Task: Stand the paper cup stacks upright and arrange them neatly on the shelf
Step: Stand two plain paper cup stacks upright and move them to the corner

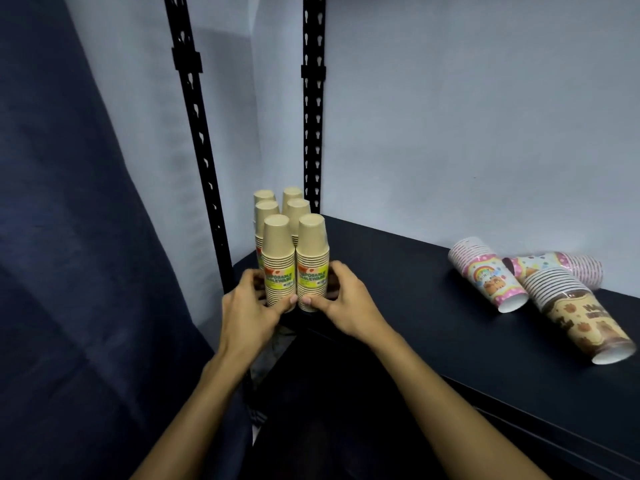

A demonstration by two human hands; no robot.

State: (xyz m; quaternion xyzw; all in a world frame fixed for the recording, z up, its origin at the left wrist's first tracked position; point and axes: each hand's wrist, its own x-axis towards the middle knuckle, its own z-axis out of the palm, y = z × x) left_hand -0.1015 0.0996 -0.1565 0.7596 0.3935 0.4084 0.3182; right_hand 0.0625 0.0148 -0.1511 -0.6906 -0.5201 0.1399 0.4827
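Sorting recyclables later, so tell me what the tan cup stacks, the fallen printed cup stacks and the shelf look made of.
Tan cup stacks: likely unbleached kraft paper, matte tan; the glossy sheen over the labels hints at plastic wrap.
Fallen printed cup stacks: paper, judging by the white insides and rolled rims, with colourful printed outsides.
Shelf: dark matte board, material unclear; its slotted black uprights look like painted metal.

Six kraft-brown cup stacks (294, 244) stand upright, mouths down, in two rows of three on the dark shelf (398, 271), directly beyond the left grip (251, 301) and right grip (341, 301); the nearest two carry yellow labels. Well right of the right grip, three patterned stacks (540, 292) lie toppled, touching one another.
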